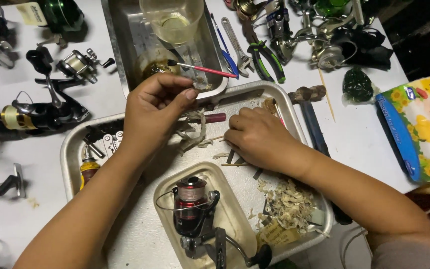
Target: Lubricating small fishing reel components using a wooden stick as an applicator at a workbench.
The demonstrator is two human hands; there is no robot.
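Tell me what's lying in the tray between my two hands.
In the head view, a frayed pale rag and a dark red tube lie on the metal tray between the left hand and right hand.

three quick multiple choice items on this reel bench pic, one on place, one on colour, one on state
1. Where is the red spinning reel?
A. in the small tray
B. on the tissue pack
C. in the left hand

2. What colour are the pliers handles?
A. yellow
B. green and black
C. white

3. How is the right hand?
A. raised in the air
B. resting down in the big tray
C. holding the hammer

Answers: 1 A, it lies inside the small tray; 2 B, green-edged black grips; 3 B, its fingers are down among scraps in the tray.
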